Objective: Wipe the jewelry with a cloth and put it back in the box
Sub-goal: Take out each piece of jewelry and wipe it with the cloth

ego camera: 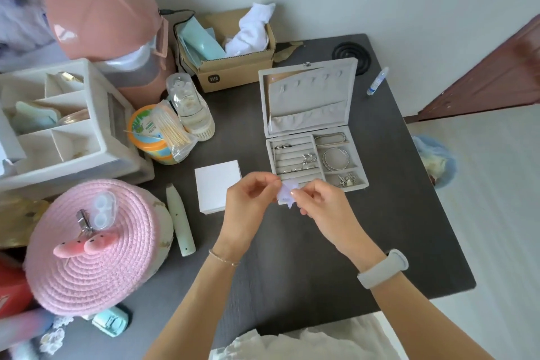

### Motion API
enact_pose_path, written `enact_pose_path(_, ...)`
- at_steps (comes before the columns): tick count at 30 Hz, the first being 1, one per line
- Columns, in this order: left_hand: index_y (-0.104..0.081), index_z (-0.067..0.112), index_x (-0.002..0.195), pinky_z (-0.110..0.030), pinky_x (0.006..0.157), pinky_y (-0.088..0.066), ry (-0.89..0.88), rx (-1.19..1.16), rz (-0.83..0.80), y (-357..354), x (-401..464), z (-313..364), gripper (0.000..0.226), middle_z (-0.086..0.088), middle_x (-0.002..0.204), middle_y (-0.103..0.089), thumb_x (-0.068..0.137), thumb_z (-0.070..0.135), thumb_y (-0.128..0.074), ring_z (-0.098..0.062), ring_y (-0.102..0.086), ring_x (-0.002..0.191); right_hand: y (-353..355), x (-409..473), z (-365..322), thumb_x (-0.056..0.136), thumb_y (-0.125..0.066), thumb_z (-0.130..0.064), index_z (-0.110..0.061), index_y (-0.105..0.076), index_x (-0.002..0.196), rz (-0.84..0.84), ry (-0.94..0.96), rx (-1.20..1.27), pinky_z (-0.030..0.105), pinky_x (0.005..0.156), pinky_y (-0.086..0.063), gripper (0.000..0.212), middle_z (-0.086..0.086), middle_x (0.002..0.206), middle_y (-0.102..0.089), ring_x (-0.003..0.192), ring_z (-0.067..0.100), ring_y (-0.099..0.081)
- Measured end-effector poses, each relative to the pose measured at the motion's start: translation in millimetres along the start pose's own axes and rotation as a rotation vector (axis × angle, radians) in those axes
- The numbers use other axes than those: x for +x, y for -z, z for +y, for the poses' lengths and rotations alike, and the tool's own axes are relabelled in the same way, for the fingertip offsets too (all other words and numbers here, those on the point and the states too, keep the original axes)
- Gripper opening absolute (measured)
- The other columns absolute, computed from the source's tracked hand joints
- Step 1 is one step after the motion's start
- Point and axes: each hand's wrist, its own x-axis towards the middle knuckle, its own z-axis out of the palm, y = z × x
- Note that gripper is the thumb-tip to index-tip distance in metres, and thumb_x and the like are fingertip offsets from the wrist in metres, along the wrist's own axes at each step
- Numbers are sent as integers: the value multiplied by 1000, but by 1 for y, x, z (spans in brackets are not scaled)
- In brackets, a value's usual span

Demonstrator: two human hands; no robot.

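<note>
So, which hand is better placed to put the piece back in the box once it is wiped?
Probably the right hand. It pinches the cloth just in front of the open jewelry box, nearer to its compartments. The left hand is farther from the box, beside the white pad. The piece itself is hidden.

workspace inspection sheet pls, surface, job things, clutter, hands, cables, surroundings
surface: dark table, crowded on its left side.
job's things: open jewelry box with rings, bangles and a chain in its compartments; small pale cloth held over the table.
clutter: white square box, cardboard box, cotton swabs, pink woven lid, small bottle.
grippers: left hand and right hand both pinch the cloth; any jewelry inside it is hidden.
cables: black cable behind the cardboard box.
surroundings: pale wall, light floor, door at right.
</note>
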Motion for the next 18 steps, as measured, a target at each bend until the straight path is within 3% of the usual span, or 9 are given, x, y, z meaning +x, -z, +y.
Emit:
enact_pose_path(5, -61, 14, 77, -12, 66, -49, -20, 135, -42, -22, 16, 1, 17, 2, 73, -63, 85, 0, -56, -3, -58, 64, 45, 10, 5, 85, -60, -19, -19, -53, 65, -156, 33, -201, 9, 54, -36, 20, -9, 59, -51, 50, -3, -45)
enact_pose_path(9, -58, 17, 76, -8, 61, -43, -39, 248, -96, -45, 30, 5, 20, 4, 75, -59, 85, 0, -56, 1, -52, 63, 82, 27, 15, 87, -55, -14, -14, -52, 77, -241, 131, -415, 11, 62, -36, 10, -4, 78, -55, 64, 0, -49)
enact_pose_path(11, -57, 16, 78, -9, 59, -42, -36, 235, -141, -63, 35, 8, 21, 5, 75, -57, 85, -3, -55, 2, -50, 60, 96, 38, 20, 85, -53, -8, -16, -48, 79, -218, 132, -311, 8, 64, -40, 11, -4, 88, -58, 69, -6, -52)
enact_pose_path(13, -58, 16, 78, -10, 59, -42, -43, 213, -160, -79, 39, 10, 21, 5, 76, -58, 85, -3, -57, 1, -52, 60, 107, 49, 22, 85, -54, -6, -22, -49, 83, -264, 43, -75, 17, 75, -47, 17, -11, 93, -61, 78, -3, -57)
enact_pose_path(15, -59, 16, 76, -9, 61, -42, -62, 187, -111, -92, 43, 10, 21, 5, 76, -59, 84, -3, -57, 3, -55, 63, 115, 58, 26, 85, -56, -8, -29, -54, 86, -319, 18, -30, 22, 78, -47, 21, -12, 89, -60, 81, 3, -57)
enact_pose_path(18, -59, 18, 74, -10, 61, -43, -77, 201, 36, -103, 53, 6, 22, 7, 73, -60, 84, -1, -59, 3, -55, 62, 124, 68, 36, 86, -57, -9, -24, -59, 75, -304, -8, -25, 20, 68, -38, 18, -6, 72, -56, 69, 8, -50)
